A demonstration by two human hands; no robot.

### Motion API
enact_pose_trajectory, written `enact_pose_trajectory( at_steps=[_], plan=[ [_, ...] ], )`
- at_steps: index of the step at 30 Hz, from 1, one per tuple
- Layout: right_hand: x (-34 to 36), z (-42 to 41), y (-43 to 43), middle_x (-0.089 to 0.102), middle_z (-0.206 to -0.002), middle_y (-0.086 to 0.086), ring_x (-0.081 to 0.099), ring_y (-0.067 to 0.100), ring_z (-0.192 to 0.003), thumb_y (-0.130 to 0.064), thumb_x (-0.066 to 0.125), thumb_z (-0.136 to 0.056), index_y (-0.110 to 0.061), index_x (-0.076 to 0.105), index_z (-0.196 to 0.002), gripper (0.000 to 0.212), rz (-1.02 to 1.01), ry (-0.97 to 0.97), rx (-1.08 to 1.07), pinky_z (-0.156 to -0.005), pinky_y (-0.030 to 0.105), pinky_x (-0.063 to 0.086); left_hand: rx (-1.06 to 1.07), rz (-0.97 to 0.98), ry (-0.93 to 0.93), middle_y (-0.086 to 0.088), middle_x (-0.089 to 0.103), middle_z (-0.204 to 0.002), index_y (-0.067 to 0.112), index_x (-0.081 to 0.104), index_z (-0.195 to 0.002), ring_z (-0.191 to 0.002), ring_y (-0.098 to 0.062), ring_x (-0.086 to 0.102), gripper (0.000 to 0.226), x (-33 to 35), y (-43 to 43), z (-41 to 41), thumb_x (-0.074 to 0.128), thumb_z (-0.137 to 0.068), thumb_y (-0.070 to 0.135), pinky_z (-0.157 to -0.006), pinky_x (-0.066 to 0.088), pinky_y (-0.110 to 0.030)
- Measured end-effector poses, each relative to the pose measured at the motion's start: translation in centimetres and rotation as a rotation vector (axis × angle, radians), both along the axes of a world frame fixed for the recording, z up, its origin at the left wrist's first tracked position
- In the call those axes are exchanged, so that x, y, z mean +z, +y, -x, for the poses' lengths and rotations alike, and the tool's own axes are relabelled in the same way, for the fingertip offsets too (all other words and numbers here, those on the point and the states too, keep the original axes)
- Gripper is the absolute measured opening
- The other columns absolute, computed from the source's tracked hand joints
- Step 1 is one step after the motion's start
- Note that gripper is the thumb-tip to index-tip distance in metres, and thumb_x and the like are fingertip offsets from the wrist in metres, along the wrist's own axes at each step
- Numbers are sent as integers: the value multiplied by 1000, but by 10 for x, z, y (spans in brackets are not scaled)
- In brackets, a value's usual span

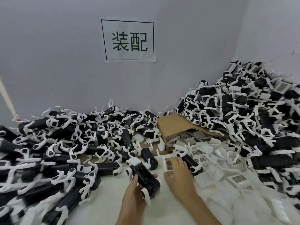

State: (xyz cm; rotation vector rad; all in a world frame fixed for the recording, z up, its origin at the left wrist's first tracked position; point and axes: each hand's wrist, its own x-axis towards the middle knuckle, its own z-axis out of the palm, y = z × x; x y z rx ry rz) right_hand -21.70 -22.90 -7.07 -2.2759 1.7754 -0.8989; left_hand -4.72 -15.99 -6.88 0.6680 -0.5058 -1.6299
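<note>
Fitting a cover to a housing appeared to be the step in hand. Head view: the left hand [136, 190] gripped the black housing [146, 176] above the near table [113, 200]. The right hand [177, 169] lay over a white grille cover [167, 163] just right of the housing; whether its fingers gripped it could not be told. Next, the cover would need lifting and aligning onto the housing.
</note>
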Motion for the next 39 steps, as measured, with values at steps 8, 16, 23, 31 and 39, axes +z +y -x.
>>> enact_pose_trajectory(
  at_steps=[8, 16, 23, 31, 39],
  plan=[
    [6, 0, 7, 54, -101, -21, 53, 8, -101, -37, 70, -88, -35, 56, -108, 25, -32, -257, 10, -81, 27, 46, 333, 21, -88, -21, 76, -97, 19, 70, -107, -74, -35, 74, 36, 5, 17, 12, 60, -77, 38, -62, 55, -40],
    [38, -6, 23, 72, -104, -5, 68, 15, -98, -16, 64, -96, -22, 64, -110, 15, -155, -1001, 363, -74, 27, 54, 376, -42, -187, -16, 69, -113, 18, 59, -125, -110, -39, 66, 65, 5, 24, 17, 74, -68, 46, -68, 52, -39],
    [45, -16, 38, 70, -94, 1, 70, 16, -77, -13, 70, -91, -16, 64, -103, 14, -170, -1025, 458, -66, 30, 55, 429, 8, -338, -11, 75, -101, 22, 62, -117, -88, -25, 70, 60, 9, 29, 21, 71, -67, 54, -77, 52, -39],
    [41, -20, 43, 72, -94, -16, 67, 5, -89, -25, 77, -86, -29, 66, -101, 19, -123, -720, 489, -75, 18, 52, 477, 36, -451, -2, 75, -88, 29, 61, -115, -68, -18, 67, 34, 10, 26, 20, 61, -88, 48, -56, 51, -29],
    [40, -23, 45, 70, -93, -14, 66, 7, -87, -28, 65, -97, -30, 65, -102, 6, -179, -771, 510, -72, 24, 54, 530, 96, -611, 2, 78, -84, 33, 64, -109, -64, -9, 68, 14, 8, 26, 22, 62, -95, 36, -59, 52, -27]
  ],
)
